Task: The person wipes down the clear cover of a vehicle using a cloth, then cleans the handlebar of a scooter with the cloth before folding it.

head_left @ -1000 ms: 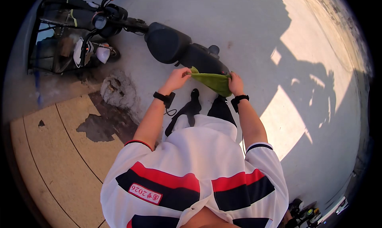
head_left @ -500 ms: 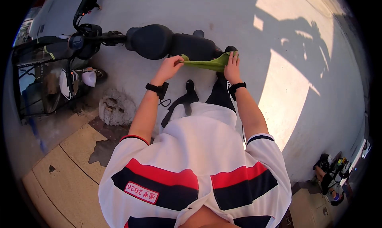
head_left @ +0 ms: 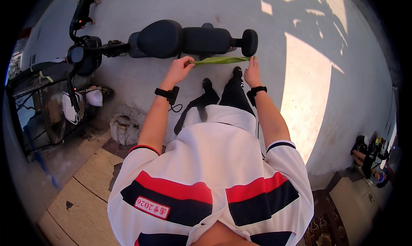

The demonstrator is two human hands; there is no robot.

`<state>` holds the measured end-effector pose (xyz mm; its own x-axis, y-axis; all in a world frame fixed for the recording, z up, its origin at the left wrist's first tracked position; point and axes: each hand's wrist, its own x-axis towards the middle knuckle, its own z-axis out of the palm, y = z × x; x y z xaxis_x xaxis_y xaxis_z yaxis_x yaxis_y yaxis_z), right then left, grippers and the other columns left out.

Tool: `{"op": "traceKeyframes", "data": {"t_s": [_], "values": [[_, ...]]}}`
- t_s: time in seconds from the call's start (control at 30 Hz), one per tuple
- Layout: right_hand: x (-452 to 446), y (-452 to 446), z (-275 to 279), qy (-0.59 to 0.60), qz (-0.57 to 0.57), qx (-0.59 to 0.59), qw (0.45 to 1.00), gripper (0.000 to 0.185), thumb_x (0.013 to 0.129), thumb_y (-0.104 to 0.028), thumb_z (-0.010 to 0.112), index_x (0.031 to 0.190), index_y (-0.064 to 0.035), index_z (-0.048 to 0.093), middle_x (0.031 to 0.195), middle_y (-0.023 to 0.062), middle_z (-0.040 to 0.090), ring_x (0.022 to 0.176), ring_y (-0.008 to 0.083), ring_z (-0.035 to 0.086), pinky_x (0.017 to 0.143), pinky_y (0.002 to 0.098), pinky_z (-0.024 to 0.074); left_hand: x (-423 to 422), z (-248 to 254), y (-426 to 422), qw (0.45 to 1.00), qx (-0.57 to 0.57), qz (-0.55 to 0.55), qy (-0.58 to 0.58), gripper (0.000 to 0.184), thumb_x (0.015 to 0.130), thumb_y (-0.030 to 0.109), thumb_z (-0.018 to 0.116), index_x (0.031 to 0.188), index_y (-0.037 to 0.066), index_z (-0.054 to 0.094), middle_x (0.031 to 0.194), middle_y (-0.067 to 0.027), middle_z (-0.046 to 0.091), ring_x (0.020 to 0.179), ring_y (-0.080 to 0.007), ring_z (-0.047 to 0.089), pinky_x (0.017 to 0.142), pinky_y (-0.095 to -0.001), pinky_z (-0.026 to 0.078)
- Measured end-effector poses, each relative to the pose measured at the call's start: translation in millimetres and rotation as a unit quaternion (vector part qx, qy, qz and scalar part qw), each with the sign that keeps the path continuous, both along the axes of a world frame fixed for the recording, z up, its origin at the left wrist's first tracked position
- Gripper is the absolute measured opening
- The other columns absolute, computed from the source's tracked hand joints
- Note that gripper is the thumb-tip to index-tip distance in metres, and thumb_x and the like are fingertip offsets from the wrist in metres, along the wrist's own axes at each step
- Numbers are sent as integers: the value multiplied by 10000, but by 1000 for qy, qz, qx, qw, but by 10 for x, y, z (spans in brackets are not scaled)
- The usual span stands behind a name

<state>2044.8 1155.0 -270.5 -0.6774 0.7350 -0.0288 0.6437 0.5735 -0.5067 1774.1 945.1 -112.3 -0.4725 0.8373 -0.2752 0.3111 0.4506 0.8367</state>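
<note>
A green cloth (head_left: 221, 60) is stretched sideways between my two hands, seen nearly edge-on as a narrow strip. My left hand (head_left: 182, 67) pinches its left end between thumb and fingers. The right end is held by my right hand (head_left: 252, 72), its fingers pointing away from me and close together. Just beyond the cloth stands an electric scooter, with its black seat (head_left: 161, 38), rear seat (head_left: 206, 40) and backrest pad (head_left: 249, 42) nearest to my hands. Black straps circle both my wrists.
The scooter's handlebar (head_left: 75, 55) is at the left, beside a dark-framed cart (head_left: 47, 108). A rough stone block (head_left: 126, 123) sits on the ground near worn boards (head_left: 81, 194). At the far right another person (head_left: 369, 160) is by some equipment. Carved dark wood (head_left: 326, 222) shows lower right.
The cloth has turned from a broader, sagging sheet to a taut, narrow strip. My view has shifted, so the scooter's backrest now shows fully beyond my right hand. Both hands keep their hold.
</note>
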Motion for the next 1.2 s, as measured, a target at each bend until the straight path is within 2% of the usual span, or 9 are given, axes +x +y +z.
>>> {"op": "traceKeyframes", "data": {"t_s": [0.13,0.23,0.33,0.47,0.6,0.8,0.9,1.0,1.2], "values": [[-63,85,392,57,-78,-32,995,471,853,-27,593,1321,-14,536,1290,220,576,1166,369,572,975,427,476,39,-11,-28,999,-30,16,11,118,904,77,668,995,9,633,718,-34,617,654,-70,534,604,-258,435],[-85,296,362,67,-89,-31,993,229,877,-69,613,1097,-48,674,1051,168,689,929,340,670,807,419,533,17,-268,-45,999,4,47,-3,128,917,98,658,998,4,627,703,-51,627,645,-84,568,603,-263,452],[-186,460,518,136,-119,-5,984,134,894,-124,638,988,-48,696,870,152,708,778,328,684,710,409,539,-58,-235,21,995,-25,92,18,123,939,111,627,994,2,613,687,-59,642,625,-107,607,592,-274,473],[-331,728,743,94,-70,-54,992,152,922,-170,624,1019,-70,684,812,138,711,727,311,689,675,397,537,-221,-100,12,982,-93,163,36,112,965,114,582,993,5,584,687,-73,671,610,-141,644,589,-287,502],[-542,951,941,122,10,-129,984,153,937,-211,610,1030,-103,666,735,113,701,688,312,683,638,412,525,-432,-221,-75,973,-40,224,31,96,969,96,559,990,3,566,712,-99,699,646,-165,686,629,-296,536],[-960,955,1369,164,60,-189,966,156,966,-176,559,1043,-56,622,699,90,701,659,295,681,620,391,515,-625,-258,-256,961,28,246,120,162,902,106,669,924,9,541,759,-98,703,693,-156,684,634,-290,516],[-1169,866,1395,183,69,-198,961,157,972,-176,543,1039,-49,605,684,88,694,654,295,678,618,395,512,-763,-323,-373,963,29,259,71,210,855,101,723,871,12,533,767,-94,697,700,-163,698,630,-300,509],[-1357,739,1469,162,80,-202,963,153,963,-184,547,1028,-57,603,686,104,683,673,310,675,623,410,509,-990,-424,-461,962,1,273,27,227,851,113,722,812,11,523,733,-98,685,692,-171,712,621,-308,505],[-1730,231,1361,76,118,-137,981,158,909,-212,596,957,-66,630,733,161,671,733,376,657,667,469,511,-1570,-512,-782,961,-127,239,59,261,860,196,712,772,19,542,656,-95,664,662,-179,716,596,-309,496]]}}
